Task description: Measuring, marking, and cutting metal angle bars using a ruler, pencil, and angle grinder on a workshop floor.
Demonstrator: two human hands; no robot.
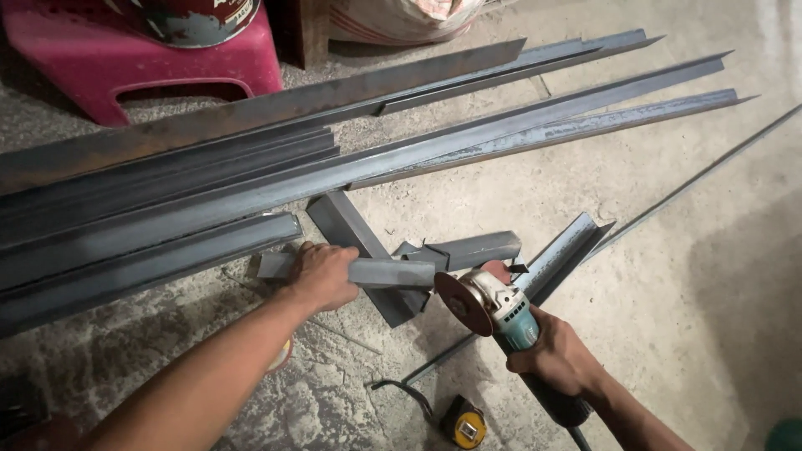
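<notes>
Head view: left hand [324, 276] clamps the short angle piece [393, 272], right hand [558, 361] fisted on the grinder [493, 311]; its disc at 3 o'clock could kick the piece loose.

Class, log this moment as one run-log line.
left hand: grips short angle bar | right hand: holds grinder | disc at bar end | floor
</notes>
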